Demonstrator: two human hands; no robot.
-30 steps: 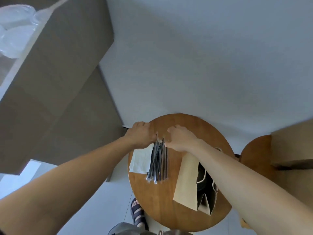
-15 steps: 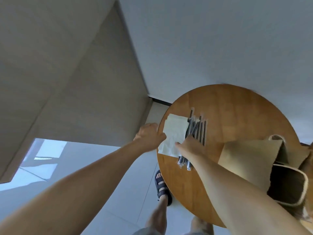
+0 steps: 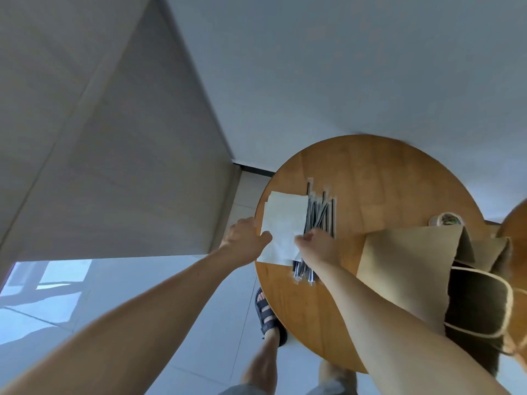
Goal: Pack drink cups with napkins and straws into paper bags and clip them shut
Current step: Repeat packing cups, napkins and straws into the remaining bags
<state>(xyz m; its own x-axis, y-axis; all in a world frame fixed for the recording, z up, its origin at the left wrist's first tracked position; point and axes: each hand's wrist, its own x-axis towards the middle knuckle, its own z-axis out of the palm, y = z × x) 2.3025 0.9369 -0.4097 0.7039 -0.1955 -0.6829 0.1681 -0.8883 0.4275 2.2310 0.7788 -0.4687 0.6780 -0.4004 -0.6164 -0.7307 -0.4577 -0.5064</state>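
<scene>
Napkin stack (image 3: 282,220) is at the table's (image 3: 370,178) left edge by the straws (image 3: 322,212), left hand (image 3: 245,238) gripping its corner, right hand (image 3: 316,243) pinching the top sheet; floppy stuff, I'd peel from a corner.

Place: plain indoor room, home or small drink shop; cannot tell which.
Signs: round wooden counter (image 3: 385,178), tiled floor (image 3: 222,360), bare wall (image 3: 342,67).
Supplies: wrapped straws (image 3: 322,218), napkins (image 3: 282,218), paper bag (image 3: 405,266).

left hand (image 3: 245,238), right hand (image 3: 316,246), one napkin stack (image 3: 282,220), straws (image 3: 328,212) too bunched to count, one bag (image 3: 405,266), one table (image 3: 370,166) plus sliver of second table (image 3: 517,223)
</scene>
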